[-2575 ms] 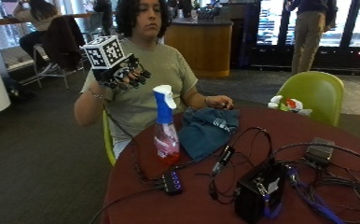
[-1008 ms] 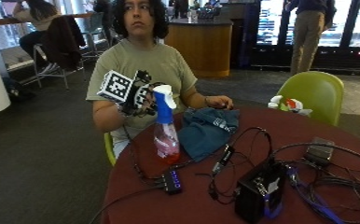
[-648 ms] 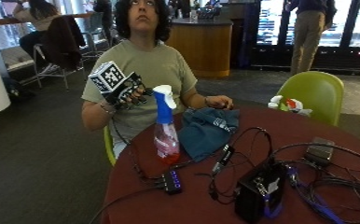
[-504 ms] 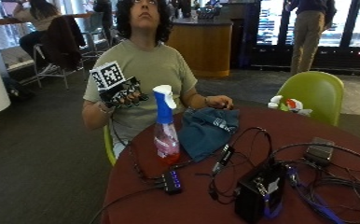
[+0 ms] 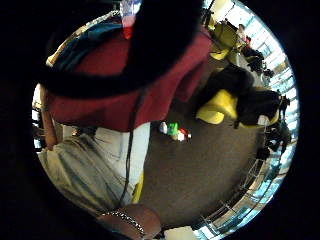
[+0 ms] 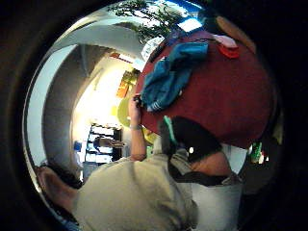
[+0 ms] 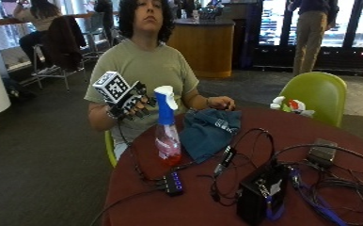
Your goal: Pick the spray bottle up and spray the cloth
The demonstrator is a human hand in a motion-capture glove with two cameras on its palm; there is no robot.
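A spray bottle [image 7: 168, 132] with a white and blue head and pink liquid stands upright near the round dark red table's [image 7: 294, 125] edge, in front of the person. My gloved right hand [image 7: 134, 104] hovers just beside the bottle's head, on the side away from the cloth. Its fingers are loosely curled and hold nothing. A crumpled teal cloth [image 7: 206, 132] lies right of the bottle, and the bare left hand [image 7: 222, 102] rests on its far edge. The thumb side palm view shows the cloth [image 6: 168, 79] on the table [image 6: 226, 96].
A black USB hub [image 7: 174, 182], a black box [image 7: 263, 193] and several looping cables cover the table's near and right parts. A green chair [image 7: 316, 94] stands behind the table with a small colourful object [image 7: 291, 104] beside it.
My right hand came down from head height to the level of the bottle's head, drew back a little, and now hovers beside it. Bottle and cloth have not moved.
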